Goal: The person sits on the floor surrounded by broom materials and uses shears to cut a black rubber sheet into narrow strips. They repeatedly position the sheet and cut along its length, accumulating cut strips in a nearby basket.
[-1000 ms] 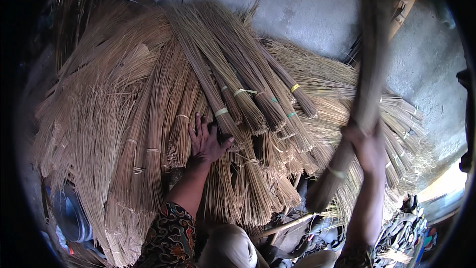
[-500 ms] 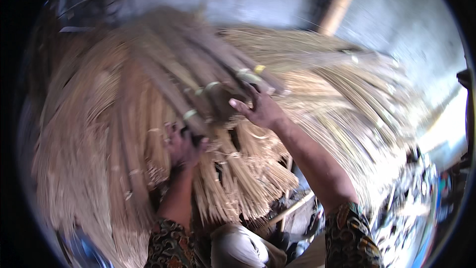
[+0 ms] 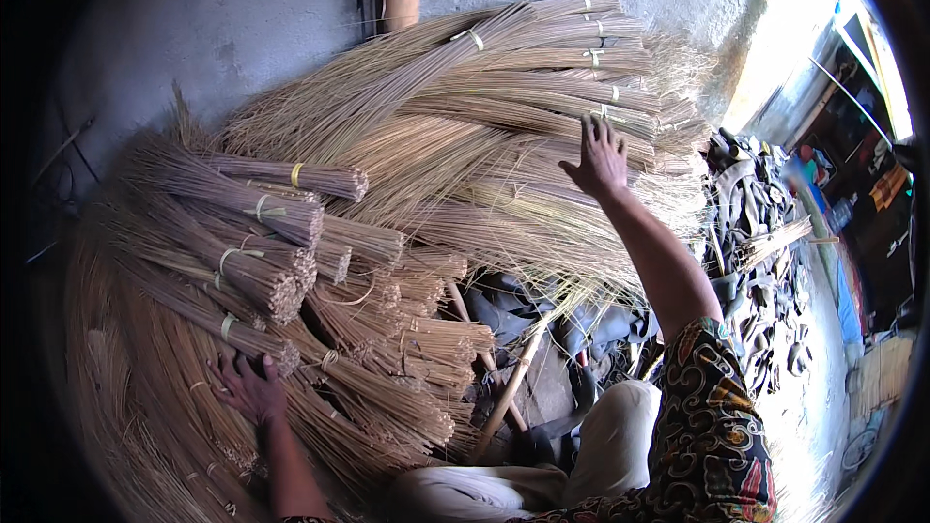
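1. Right hand (image 3: 601, 160): fingers wide, pointing near 12 o'clock, thumb out toward 9. Nothing seen in the grip.
2. Nearest it: a pale-banded bundle (image 3: 542, 108) of thin stalks, one of a stack, just past the fingertips at 11 to 12. Long axis runs roughly 9 to 3, so the fingers lie across it, close by its band and the tied end at 3. Whether they touch or hover, I can't fairly judge from here.
3. Left hand (image 3: 250, 389): well apart, at 8 o'clock from the right. Fingers spread, empty as far as shows.
4. Beside its fingertips, at 11 o'clock, a green-banded bundle (image 3: 194, 308), axis slanting 10 to 4, cut end facing 4. The left is clearly the nearer hand to this one.
5. Farther off, 12 to 1 from the left hand: a yellow-banded bundle (image 3: 325, 180), lying about 9 to 3.
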Demonstrator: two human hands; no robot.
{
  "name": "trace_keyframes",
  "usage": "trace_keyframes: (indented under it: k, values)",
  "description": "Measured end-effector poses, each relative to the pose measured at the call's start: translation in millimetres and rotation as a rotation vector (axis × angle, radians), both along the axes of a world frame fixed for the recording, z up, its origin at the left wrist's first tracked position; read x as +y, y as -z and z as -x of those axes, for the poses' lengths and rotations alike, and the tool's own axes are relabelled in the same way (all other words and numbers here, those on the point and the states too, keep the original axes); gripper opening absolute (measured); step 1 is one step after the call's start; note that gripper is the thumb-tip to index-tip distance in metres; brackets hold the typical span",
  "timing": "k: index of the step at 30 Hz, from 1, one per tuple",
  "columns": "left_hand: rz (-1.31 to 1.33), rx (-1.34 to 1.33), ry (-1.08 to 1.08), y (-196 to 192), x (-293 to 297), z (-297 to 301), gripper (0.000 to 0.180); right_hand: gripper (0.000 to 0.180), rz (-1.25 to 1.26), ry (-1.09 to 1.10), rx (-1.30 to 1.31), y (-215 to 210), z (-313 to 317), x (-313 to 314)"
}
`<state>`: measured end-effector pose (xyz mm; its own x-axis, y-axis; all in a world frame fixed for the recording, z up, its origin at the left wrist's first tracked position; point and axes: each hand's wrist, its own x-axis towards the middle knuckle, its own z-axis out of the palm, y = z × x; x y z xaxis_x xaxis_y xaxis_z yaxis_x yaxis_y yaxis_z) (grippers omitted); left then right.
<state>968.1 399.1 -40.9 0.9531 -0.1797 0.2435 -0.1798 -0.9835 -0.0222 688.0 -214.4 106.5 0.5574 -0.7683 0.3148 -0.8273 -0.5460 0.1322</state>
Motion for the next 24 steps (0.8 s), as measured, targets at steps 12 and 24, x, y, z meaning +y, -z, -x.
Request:
trace_keyframes:
  k: [12, 24]
  values:
    - [-0.182, -0.088, -0.03, 30, 11, -13, 0.056, 0.163, 0.035, -0.044, 0.374, -37, -14, -118]
    - [-0.128, -0.114, -0.005, 37, 19, -21, 0.059, 0.132, 0.131, -0.235, 0.081, -10, -17, -137]
